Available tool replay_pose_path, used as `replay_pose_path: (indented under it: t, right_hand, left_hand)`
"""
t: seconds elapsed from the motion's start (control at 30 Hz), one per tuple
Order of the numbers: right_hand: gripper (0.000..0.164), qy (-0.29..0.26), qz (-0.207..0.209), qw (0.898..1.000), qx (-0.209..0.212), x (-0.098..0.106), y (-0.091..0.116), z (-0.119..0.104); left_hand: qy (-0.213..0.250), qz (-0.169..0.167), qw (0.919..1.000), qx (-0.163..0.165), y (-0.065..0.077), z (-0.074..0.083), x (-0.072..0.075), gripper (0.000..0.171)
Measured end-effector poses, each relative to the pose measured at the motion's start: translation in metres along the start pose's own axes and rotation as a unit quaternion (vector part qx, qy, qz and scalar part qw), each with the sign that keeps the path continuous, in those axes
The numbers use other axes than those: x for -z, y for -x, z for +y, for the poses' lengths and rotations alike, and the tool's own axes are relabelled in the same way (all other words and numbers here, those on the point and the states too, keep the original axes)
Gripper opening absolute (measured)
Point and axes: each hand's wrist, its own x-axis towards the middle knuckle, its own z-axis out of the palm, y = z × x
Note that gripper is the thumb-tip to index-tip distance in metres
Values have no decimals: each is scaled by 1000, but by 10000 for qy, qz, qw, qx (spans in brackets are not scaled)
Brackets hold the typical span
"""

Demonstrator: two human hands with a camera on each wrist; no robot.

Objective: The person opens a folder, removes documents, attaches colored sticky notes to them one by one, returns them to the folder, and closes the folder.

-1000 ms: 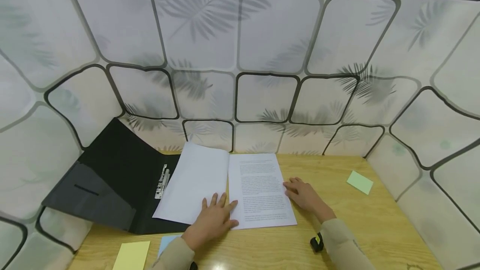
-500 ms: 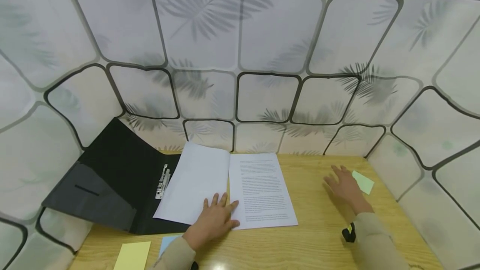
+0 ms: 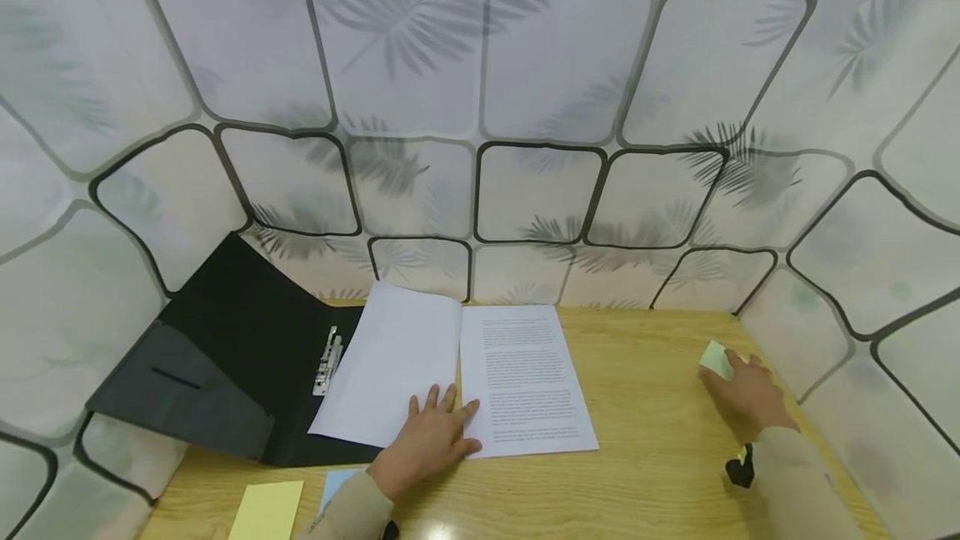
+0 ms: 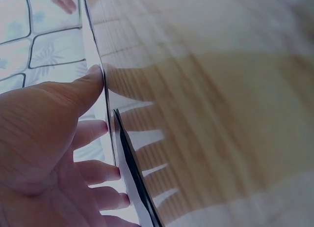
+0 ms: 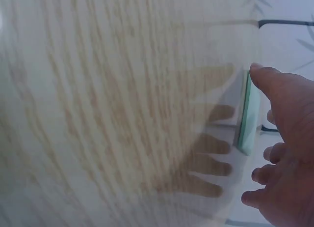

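My left hand lies with fingers spread on a blank white page turned over onto the open black folder. Its thumb reaches the edge of the printed sheet to the right. In the left wrist view, the thumb and fingertips meet the paper edge. Over at the right side of the table, my right hand covers part of a pale green sticky-note pad. The right wrist view shows the thumb tip close to the pad's edge, with the other fingers apart and extended above their shadows.
A yellow sticky-note pad and a partly hidden blue one lie at the front left. The folder's metal clip stands beside the pages. Patterned walls enclose the wooden table at the back and both sides.
The right hand has left the printed sheet's right edge and moved right to the green sticky-note pad, now partly covering it. The left hand stays in place on the pages.
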Motion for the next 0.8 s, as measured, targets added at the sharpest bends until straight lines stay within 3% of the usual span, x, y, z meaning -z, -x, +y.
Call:
replay_pose_path:
  t: [0.2, 0.4, 0.63, 0.8]
  right_hand:
    - [93, -5, -333, 9994, 18, -2, -2, 12]
    - [92, 168, -378, 9991, 55, -3, -5, 14]
    - [93, 195, -105, 9995, 206, -3, -3, 6]
    - [99, -9, 55, 9999, -163, -7, -2, -3]
  left_hand:
    - [-6, -44, 10000, -22, 0, 2, 2, 67]
    - [-83, -4, 10000, -32, 0, 2, 2, 66]
    - [-118, -28, 9999, 7, -1, 2, 1, 67]
    - [-127, -23, 9999, -11, -1, 2, 3, 67]
